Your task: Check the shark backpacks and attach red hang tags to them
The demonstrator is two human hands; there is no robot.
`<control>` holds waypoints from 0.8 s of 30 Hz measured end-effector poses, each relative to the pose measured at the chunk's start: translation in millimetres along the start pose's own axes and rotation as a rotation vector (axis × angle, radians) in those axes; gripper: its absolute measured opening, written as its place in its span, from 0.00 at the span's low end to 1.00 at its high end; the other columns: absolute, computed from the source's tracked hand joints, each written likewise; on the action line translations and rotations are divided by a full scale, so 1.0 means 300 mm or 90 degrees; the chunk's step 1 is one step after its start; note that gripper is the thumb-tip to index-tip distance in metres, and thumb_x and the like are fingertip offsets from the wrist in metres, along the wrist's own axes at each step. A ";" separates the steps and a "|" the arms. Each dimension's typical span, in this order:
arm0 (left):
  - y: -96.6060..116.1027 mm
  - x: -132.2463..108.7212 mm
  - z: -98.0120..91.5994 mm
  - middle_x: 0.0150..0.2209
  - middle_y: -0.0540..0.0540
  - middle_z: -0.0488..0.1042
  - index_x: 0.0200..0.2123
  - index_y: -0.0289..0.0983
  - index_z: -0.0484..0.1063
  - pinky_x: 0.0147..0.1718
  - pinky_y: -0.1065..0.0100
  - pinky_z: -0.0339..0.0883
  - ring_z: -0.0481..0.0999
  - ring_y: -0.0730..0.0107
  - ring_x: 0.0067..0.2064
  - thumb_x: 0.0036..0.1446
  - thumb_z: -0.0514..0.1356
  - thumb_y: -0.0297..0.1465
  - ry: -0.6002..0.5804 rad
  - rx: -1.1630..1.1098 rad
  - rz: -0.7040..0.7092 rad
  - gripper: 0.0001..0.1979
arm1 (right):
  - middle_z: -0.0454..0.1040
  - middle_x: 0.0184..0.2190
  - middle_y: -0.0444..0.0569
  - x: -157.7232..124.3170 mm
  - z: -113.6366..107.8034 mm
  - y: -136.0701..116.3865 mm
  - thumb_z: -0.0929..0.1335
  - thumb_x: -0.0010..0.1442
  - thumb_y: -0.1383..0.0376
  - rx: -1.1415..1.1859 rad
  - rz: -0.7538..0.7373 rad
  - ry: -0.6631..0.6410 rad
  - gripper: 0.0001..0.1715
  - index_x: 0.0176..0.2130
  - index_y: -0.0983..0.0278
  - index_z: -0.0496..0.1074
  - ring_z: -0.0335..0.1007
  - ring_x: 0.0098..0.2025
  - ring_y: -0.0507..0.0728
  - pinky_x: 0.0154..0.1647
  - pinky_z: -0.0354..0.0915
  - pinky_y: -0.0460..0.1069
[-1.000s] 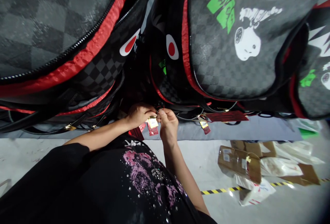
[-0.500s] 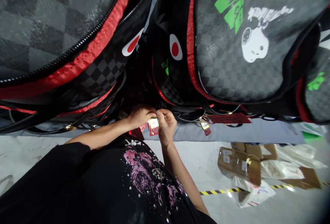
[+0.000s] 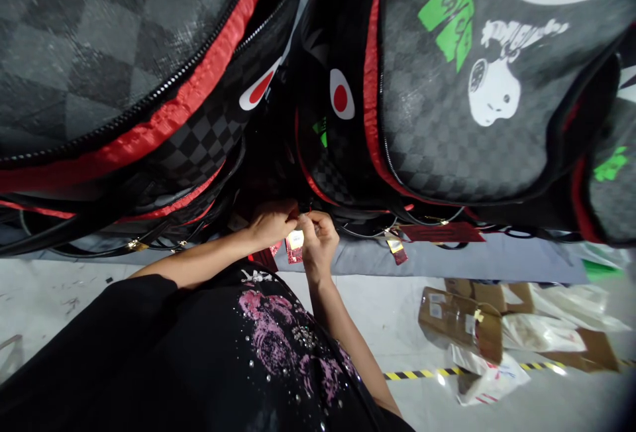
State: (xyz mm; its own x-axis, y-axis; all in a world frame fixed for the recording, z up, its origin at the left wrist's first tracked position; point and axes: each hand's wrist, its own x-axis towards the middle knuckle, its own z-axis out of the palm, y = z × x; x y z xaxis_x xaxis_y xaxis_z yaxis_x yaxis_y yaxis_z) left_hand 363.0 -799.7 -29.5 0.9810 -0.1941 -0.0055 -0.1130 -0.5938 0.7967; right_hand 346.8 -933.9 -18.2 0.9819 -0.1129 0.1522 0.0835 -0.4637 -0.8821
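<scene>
My left hand (image 3: 273, 225) and my right hand (image 3: 320, 240) meet at the front edge of the bags, both closed in a pinch, fingertips almost touching. Just below the fingertips hangs a red hang tag (image 3: 295, 254) with a yellow and white label. Its upper end runs up into the pinch of my right hand; the fingers hide its string. What my left fingertips pinch is too small to make out. Behind my hands, between a large checkered bag on the left (image 3: 199, 127) and a checkered backpack on the right (image 3: 457, 154), lies a dark gap.
Another red tag (image 3: 399, 253) hangs to the right, by a dark red card (image 3: 442, 232). The bags stand on a grey-covered surface (image 3: 521, 260). On the floor at right lie a cardboard box (image 3: 454, 316) and white plastic bags (image 3: 491, 379), near yellow-black tape (image 3: 422, 374).
Both hands stay pinched at the same spot, my fingers shifting only slightly around the tag. The view has tilted a little, so the bags sit slightly lower and farther right.
</scene>
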 end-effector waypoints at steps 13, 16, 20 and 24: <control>0.023 -0.031 -0.009 0.36 0.48 0.80 0.38 0.38 0.76 0.41 0.69 0.70 0.79 0.66 0.39 0.60 0.58 0.26 0.025 -0.063 -0.006 0.07 | 0.73 0.32 0.46 -0.029 0.000 0.013 0.68 0.59 0.54 0.017 0.036 0.019 0.14 0.32 0.62 0.71 0.68 0.37 0.55 0.41 0.64 0.52; 0.029 -0.038 -0.001 0.38 0.47 0.81 0.41 0.38 0.75 0.41 0.69 0.70 0.80 0.66 0.40 0.62 0.54 0.26 -0.022 -0.056 0.037 0.10 | 0.72 0.31 0.45 -0.037 -0.008 0.017 0.69 0.59 0.54 0.013 0.040 0.022 0.14 0.32 0.62 0.71 0.67 0.36 0.55 0.41 0.64 0.52; 0.032 -0.042 -0.003 0.36 0.45 0.80 0.38 0.37 0.75 0.40 0.67 0.70 0.80 0.64 0.39 0.62 0.55 0.27 -0.010 0.005 0.026 0.08 | 0.72 0.30 0.45 -0.047 -0.013 0.013 0.69 0.58 0.52 0.009 0.049 0.036 0.16 0.32 0.63 0.71 0.67 0.35 0.55 0.42 0.64 0.52; 0.027 -0.034 -0.010 0.40 0.47 0.80 0.41 0.38 0.74 0.43 0.69 0.70 0.80 0.67 0.42 0.62 0.55 0.26 -0.029 -0.038 0.062 0.09 | 0.72 0.31 0.46 -0.046 -0.009 -0.002 0.69 0.58 0.52 0.005 0.036 0.043 0.17 0.32 0.63 0.71 0.67 0.36 0.55 0.42 0.64 0.52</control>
State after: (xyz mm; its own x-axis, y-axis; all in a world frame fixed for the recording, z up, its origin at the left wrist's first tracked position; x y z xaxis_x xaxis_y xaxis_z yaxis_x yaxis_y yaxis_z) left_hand 352.6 -800.1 -21.2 0.9576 -0.2843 0.0468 -0.1958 -0.5229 0.8296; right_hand 332.8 -934.5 -18.4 0.9713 -0.1982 0.1311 0.0294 -0.4473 -0.8939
